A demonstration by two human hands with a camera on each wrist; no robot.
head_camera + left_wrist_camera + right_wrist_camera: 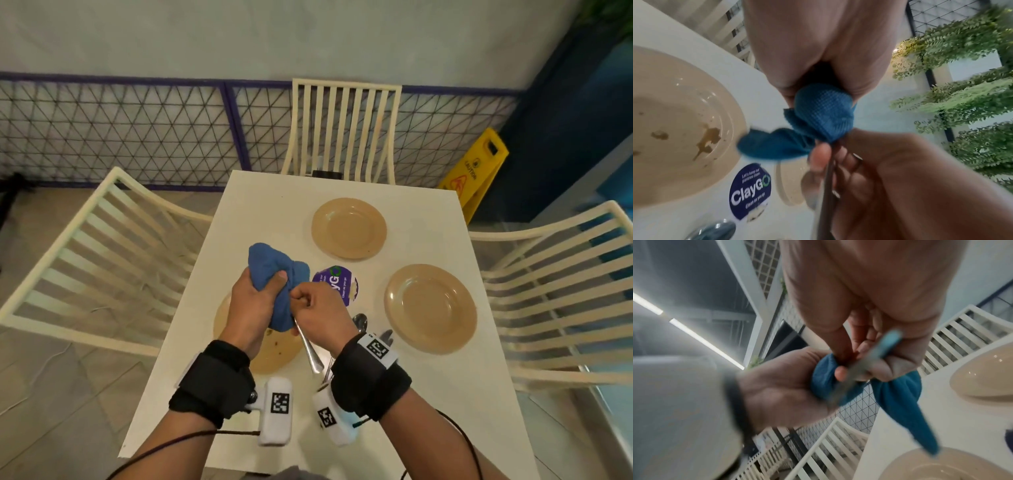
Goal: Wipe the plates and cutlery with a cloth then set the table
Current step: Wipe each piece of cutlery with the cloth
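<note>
I have the blue cloth (274,274) bunched in my left hand (251,301), fingers and thumb curled round it, so that it makes a thick pad wrapped about the business end of the piece of cutlery (308,346) I am wiping. My right hand (320,313) pinches the metal handle just below the cloth, with the shaft running down toward the lower middle of the head view; whether it is a spoon or fork I cannot tell, as its head is buried in the cloth. I hold both above the table (428,411) and over the soiled plate (277,353) at centre left, which, I judge, lets any crumbs fall there. That plate shows brown smears in the left wrist view. Two cleaner-looking plates sit apart: one (348,228) upper centre, one (430,308) at right. More cutlery (359,322) lies just beside my right wrist, near the purple sticker (337,284), waiting, I think, for its turn
</note>
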